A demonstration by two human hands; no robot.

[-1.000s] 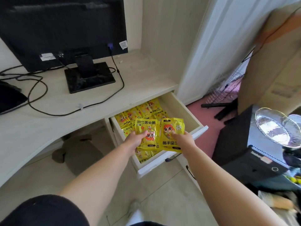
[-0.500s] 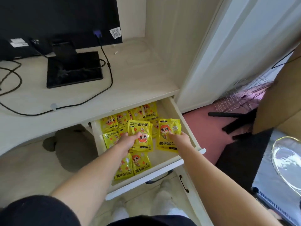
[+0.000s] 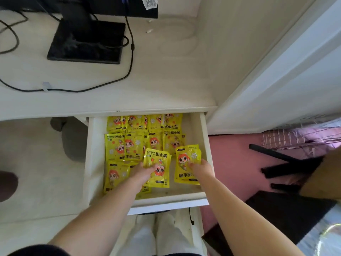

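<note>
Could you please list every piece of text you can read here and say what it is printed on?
"暖手宝": right packet, in the right hand.
"暖手宝", "HAND WARMER", upside down: left packet, in the left hand.
Small print on the other packets and the monitor sticker: too blurred to read.

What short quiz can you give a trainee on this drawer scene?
1. True or false: the drawer is shut.
2. What does the left hand hold? A: a cup. B: a yellow packet. C: a book.
3. Fill in: the right hand holds a second packet near the drawer's ___ wall.
Key: 1 false, it is open. 2 B. 3 right.
</note>
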